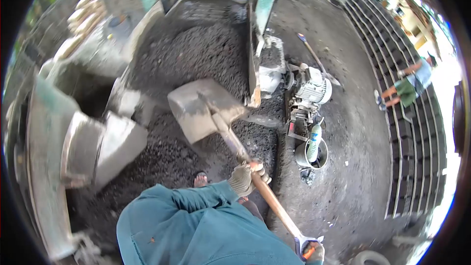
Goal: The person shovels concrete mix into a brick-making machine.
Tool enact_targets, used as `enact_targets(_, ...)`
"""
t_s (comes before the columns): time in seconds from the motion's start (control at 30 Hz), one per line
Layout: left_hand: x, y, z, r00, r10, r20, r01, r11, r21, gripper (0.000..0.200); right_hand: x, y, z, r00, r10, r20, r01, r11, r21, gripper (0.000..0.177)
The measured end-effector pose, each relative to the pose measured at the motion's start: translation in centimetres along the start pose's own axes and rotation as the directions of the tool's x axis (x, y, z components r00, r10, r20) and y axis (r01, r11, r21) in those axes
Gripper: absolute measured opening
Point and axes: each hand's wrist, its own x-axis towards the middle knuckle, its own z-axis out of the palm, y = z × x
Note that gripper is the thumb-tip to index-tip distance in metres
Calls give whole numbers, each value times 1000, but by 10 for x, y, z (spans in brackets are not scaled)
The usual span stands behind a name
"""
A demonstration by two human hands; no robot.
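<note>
A shovel (228, 135) with a wooden shaft slants from the middle of the view to the lower right. My left hand (248, 177), in a knitted glove, is closed around the shaft below the blade socket. My right hand (316, 252) closes on the grip at the shaft's end, partly cut off by the lower frame edge. The broad, worn blade (201, 105) hangs over dark loose material, with no load visible on it. Beyond it, a heap of dark, crumbly material (206, 44) fills a walled bay.
An electric motor (314, 86) stands to the right, near a bucket (321, 159) holding a bottle (314, 142). Another shovel (319, 59) lies behind it. A person (409, 86) stands by stacked dark blocks (412, 157). Concrete slabs (110, 147) edge the left side.
</note>
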Motion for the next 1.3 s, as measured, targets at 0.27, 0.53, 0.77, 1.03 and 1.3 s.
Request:
enact_targets(0.27, 55, 198, 40, 994, -14, -112, 48, 952, 304, 18, -120, 85, 217, 983, -142, 114, 117, 972, 201, 12)
enact_targets(0.53, 176, 358, 91, 968, 249, -13, -207, 831, 516, 15, -186, 44, 465, 816, -505, 283, 391, 842, 372, 15)
enact_targets(0.77, 38, 180, 63, 992, 30, -119, 40, 839, 543, 17, -148, 108, 272, 898, -392, -201, 373, 919, -128, 23)
enact_targets(1.03, -76, 77, -23, 850, -525, -39, 517, 820, 247, 12, -216, 230, 160, 873, -164, -459, 238, 965, 108, 24)
enact_targets(1.3, 141, 280, 66, 985, -135, -109, 171, 867, 468, 26, -182, 130, 410, 824, -524, -215, 561, 809, 179, 35)
